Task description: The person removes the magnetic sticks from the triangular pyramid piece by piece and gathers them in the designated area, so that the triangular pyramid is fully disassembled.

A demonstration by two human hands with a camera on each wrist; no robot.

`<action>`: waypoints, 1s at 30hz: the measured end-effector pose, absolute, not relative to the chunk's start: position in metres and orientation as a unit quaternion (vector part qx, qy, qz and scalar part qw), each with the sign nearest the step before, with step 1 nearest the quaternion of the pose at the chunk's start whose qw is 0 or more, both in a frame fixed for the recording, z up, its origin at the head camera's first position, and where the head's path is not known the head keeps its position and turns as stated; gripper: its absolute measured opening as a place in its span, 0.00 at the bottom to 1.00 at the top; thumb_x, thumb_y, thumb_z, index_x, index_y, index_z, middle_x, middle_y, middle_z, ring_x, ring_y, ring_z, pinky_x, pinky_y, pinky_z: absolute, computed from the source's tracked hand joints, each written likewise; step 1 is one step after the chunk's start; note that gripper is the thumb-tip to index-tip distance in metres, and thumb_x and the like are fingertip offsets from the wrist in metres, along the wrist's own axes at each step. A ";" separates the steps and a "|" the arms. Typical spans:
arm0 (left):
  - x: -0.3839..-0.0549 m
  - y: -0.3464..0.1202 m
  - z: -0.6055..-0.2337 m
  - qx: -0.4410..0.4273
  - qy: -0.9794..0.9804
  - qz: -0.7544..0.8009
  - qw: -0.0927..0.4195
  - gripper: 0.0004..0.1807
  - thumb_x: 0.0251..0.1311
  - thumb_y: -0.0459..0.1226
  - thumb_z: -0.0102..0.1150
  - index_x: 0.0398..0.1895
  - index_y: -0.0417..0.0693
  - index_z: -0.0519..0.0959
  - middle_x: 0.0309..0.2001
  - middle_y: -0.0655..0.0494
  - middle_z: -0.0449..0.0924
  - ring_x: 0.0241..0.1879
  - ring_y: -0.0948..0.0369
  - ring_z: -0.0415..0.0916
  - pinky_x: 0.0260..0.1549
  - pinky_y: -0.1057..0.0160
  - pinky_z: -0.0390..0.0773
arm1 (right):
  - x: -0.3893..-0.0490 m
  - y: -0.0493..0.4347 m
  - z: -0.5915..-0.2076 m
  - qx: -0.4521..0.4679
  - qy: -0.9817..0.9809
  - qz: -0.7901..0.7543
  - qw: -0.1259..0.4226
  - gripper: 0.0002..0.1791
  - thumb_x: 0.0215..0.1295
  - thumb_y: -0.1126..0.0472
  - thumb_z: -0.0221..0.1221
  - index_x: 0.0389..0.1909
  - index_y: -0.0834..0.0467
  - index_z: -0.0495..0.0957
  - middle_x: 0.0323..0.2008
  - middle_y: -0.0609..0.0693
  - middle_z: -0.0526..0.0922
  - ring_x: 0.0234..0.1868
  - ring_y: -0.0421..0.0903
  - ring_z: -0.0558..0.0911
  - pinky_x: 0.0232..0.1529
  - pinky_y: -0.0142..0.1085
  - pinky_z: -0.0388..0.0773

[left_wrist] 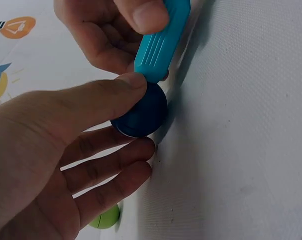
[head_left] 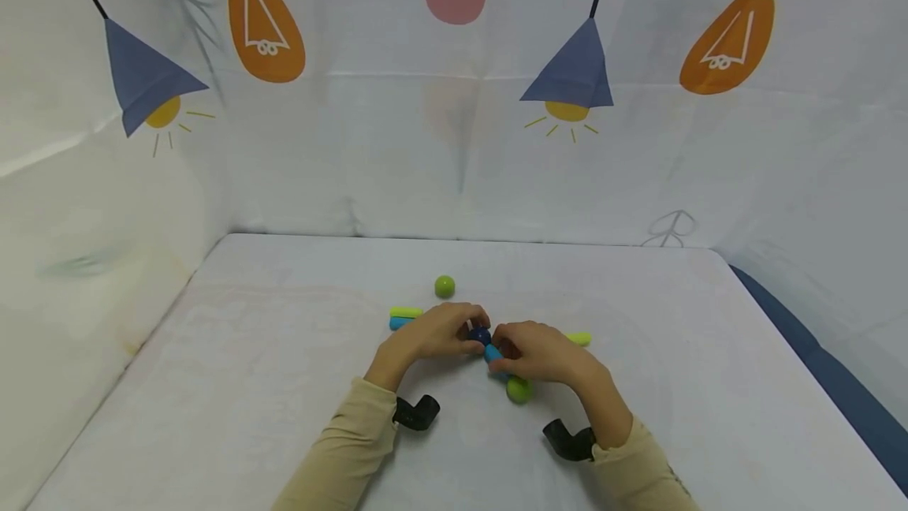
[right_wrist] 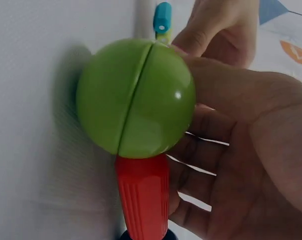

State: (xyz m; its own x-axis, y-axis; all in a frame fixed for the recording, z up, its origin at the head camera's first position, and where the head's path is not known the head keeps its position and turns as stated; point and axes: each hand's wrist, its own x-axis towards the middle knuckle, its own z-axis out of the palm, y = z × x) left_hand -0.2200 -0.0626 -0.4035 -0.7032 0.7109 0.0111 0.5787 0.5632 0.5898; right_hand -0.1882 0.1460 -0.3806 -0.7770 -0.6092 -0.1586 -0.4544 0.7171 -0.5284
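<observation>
My left hand [head_left: 436,333] pinches a dark blue ball [left_wrist: 143,112] between thumb and fingers. The ball touches the end of a ridged light blue stick [left_wrist: 163,42], which my right hand [head_left: 542,349] grips close by. Beneath the right hand is a glossy green ball [right_wrist: 133,100] with a seam round it. A ridged red stick [right_wrist: 143,197] meets this green ball in the right wrist view, and a dark ball shows partly at the stick's other end. The right hand hides the red stick in the head view.
Beyond the left hand, another green ball [head_left: 444,286] lies on the white table [head_left: 284,353]. A yellow-green stick [head_left: 407,311] and a blue stick [head_left: 400,323] lie left of it, partly hidden. Another yellow-green stick [head_left: 579,338] shows behind the right hand. White printed sheeting [head_left: 397,156] surrounds the table.
</observation>
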 end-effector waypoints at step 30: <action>-0.248 -0.127 -0.412 0.113 0.929 0.349 -0.053 0.21 0.60 0.39 0.61 0.56 0.47 0.75 0.52 0.48 0.76 0.47 0.51 0.78 0.46 0.50 0.77 | -0.189 0.145 -0.379 -0.309 0.901 -0.238 0.190 0.23 0.61 0.48 0.61 0.53 0.57 0.76 0.34 0.42 0.77 0.36 0.39 0.74 0.38 0.32 0.73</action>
